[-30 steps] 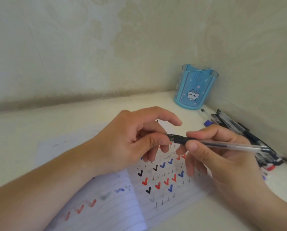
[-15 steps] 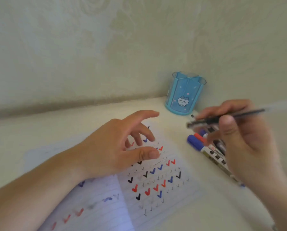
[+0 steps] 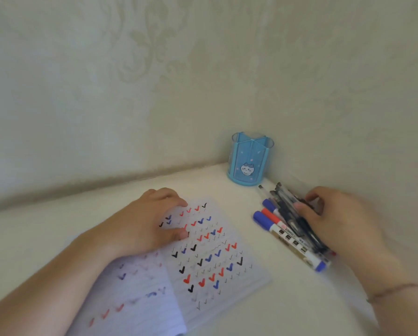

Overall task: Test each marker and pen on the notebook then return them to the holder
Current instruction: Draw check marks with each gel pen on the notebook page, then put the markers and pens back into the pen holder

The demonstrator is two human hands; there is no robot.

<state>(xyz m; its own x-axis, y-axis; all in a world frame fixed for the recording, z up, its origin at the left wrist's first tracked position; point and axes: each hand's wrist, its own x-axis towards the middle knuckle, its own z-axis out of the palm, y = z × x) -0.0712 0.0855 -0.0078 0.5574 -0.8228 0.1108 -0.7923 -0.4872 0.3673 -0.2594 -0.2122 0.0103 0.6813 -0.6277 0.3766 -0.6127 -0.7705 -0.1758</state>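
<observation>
two hands [image 3: 149,221], one holder [image 3: 249,163]

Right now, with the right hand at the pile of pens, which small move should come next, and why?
Probably the right hand should close on one pen from the pile of pens and lift it toward the notebook. Its fingers already reach into the pile, the left hand rests flat on the page, and the blue holder looks empty.

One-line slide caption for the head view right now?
Left hand rests on the checkmarked notebook while right hand reaches the pile of pens and markers beside the blue holder.
</observation>
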